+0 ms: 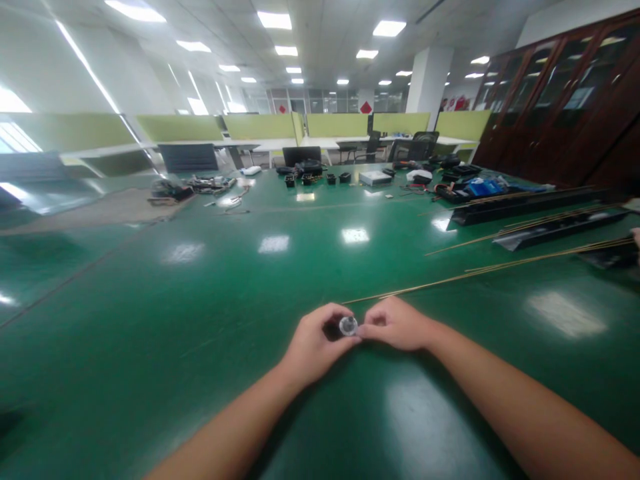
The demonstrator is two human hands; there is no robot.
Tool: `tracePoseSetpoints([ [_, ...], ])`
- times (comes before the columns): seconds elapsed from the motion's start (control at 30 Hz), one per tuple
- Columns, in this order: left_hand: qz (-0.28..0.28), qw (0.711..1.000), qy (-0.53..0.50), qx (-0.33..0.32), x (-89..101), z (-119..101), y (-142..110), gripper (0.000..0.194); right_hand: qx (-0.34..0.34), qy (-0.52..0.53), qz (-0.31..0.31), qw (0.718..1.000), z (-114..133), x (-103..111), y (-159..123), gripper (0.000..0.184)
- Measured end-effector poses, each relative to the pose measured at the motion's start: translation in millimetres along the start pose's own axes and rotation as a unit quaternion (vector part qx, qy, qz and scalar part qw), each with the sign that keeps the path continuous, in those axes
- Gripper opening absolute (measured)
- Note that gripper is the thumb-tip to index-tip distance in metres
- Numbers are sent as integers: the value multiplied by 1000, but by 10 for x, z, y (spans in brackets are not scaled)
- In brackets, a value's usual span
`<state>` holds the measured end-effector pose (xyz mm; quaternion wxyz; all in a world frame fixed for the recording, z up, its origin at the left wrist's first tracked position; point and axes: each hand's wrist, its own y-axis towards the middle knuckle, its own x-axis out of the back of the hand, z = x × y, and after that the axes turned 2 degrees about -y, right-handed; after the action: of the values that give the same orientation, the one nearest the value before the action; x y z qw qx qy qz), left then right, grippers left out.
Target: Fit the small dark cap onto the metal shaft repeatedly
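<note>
Two bare hands meet at one small round clear piece (349, 326), just above or on the green table (225, 287).

The left hand (317, 343) is closed around the piece with thumb and fingers; the right hand (400, 327) brings its thumb and fingertip near together at the right rim, but one cannot tell whether they grip it. For good work, it seems best that the left holds firmly yet gently, while the right makes only small, slow movements. The table is glossy and reflects the lamps, so a dropped piece could probably slide. Thin yellowish rods (425, 285) lie beyond the hands; farther back stand yellow-green partitions (340, 125) and, at right, a dark wooden cabinet (575, 93).
</note>
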<state>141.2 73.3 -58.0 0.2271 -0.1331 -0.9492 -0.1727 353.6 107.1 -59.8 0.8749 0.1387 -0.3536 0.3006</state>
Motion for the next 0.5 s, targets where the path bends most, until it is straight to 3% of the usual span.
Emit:
tracePoseSetpoints([
  [0.2, -39, 998, 6, -45, -1, -7, -13, 16, 7, -51, -13, 999, 10, -19, 17, 47],
  [0.5, -87, 996, 21, 8, -9, 27, -16, 25, 36, -52, -7, 998, 17, -25, -15, 32],
])
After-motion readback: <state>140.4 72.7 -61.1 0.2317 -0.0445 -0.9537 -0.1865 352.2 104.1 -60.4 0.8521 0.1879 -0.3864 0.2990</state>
